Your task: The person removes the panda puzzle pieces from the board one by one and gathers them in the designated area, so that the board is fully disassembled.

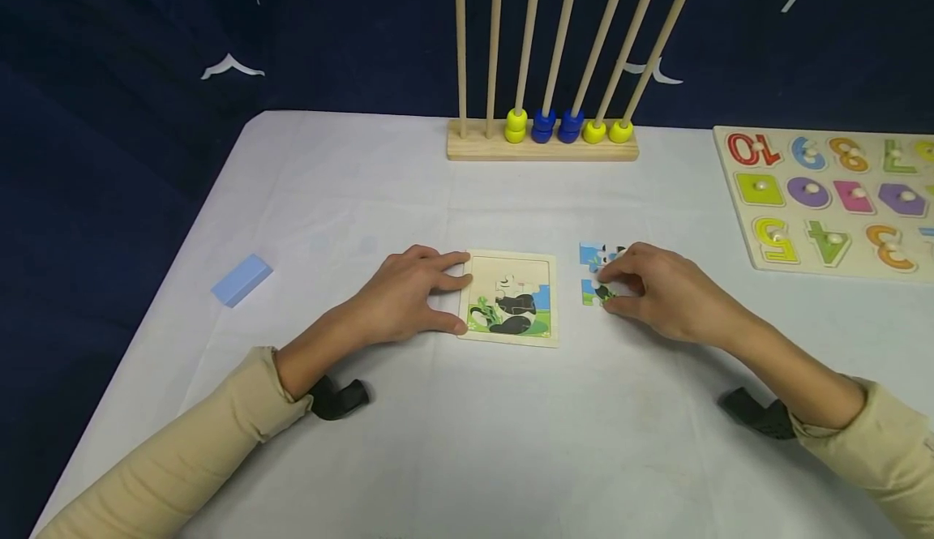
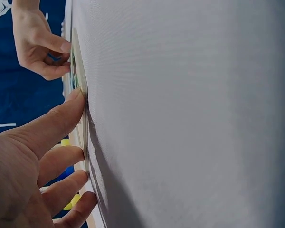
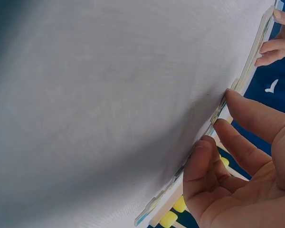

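A square wooden puzzle board point(image 1: 503, 267) lies flat, with panda puzzle pieces point(image 1: 518, 305) set in its lower and right parts. My left hand point(image 1: 409, 296) rests along the board's left edge, its fingers and thumb extended and touching the frame. Right of the board, my right hand point(image 1: 660, 292) pinches a puzzle piece point(image 1: 588, 292) showing blue, green and black between thumb and fingertip, at table level. Just beyond it lie more loose pieces point(image 1: 589, 254) with blue and panda markings, partly hidden by the fingers. In the right wrist view, the pieces point(image 3: 154, 204) appear edge-on.
A wooden rack of upright rods point(image 1: 543, 152) with yellow and blue beads stands at the back. To the right lies a number-and-shape peg board point(image 1: 791, 203). A light blue block point(image 1: 242, 280) sits at the left. Black straps point(image 1: 339, 399) show near both sleeves.
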### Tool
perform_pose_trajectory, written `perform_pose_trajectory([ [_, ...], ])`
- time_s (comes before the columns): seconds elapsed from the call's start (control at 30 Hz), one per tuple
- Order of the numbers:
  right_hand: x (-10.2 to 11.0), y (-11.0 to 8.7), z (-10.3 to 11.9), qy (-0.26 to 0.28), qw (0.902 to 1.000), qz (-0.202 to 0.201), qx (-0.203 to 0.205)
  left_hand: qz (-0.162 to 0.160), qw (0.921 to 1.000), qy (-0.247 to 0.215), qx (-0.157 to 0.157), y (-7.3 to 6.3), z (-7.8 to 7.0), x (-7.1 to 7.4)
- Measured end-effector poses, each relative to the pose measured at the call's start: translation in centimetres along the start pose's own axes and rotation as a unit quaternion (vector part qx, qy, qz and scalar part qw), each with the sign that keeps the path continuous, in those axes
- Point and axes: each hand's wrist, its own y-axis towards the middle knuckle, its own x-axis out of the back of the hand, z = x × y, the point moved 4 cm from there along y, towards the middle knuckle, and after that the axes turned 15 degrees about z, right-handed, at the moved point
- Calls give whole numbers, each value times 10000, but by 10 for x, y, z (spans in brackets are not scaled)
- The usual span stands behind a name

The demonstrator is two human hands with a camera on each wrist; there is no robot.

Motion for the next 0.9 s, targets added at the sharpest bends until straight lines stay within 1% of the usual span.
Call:
perform_pose_trajectory([
  [0.17,1,0,1,65,10000,23,22,0,10000,31,16,-1,0,0],
  [0.3,5,-1,8,305,9992,-22,253,-2,10000,41,15,0,0,0],
  [0.47,6,2,28,627,9954,-42,727,-35,10000,35,12,0,0,0],
  [0.63,-1,14,51,686,9929,178,951,-45,10000,3,-33,0,-1,0],
  [0.77,-10,27,63,702,9923,352,953,-18,10000,7,-54,1,0,0],
  [0.9,-16,40,71,531,9940,540,794,-11,10000,45,-84,1,1,0],
])
